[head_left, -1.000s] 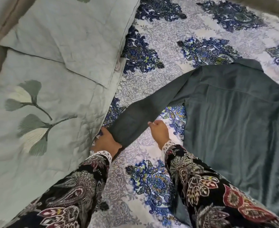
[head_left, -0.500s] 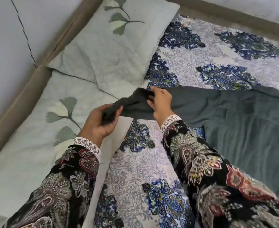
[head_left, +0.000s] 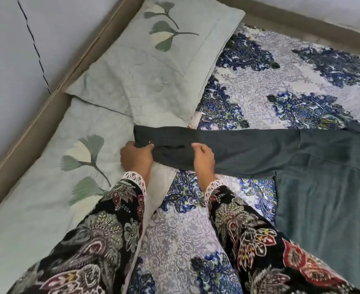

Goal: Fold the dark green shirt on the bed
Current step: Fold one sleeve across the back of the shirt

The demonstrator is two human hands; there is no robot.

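Dark green shirt (head_left: 323,187) lies flat on the bed (head_left: 259,85) at 3 o'clock, its sleeve (head_left: 228,145) stretched toward 9, cuff on the pale quilt (head_left: 37,198). My left hand (head_left: 135,154) pinches the cuff; my right hand (head_left: 203,158) grips the sleeve mid-length, I judge to straighten it for folding. Pillow (head_left: 153,66) at 11.

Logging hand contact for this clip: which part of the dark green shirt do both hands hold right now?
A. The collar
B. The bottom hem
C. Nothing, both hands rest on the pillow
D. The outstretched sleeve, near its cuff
D. The left hand grips the cuff end of the sleeve and the right hand holds it a little further along, stretching it sideways from the dark green shirt.
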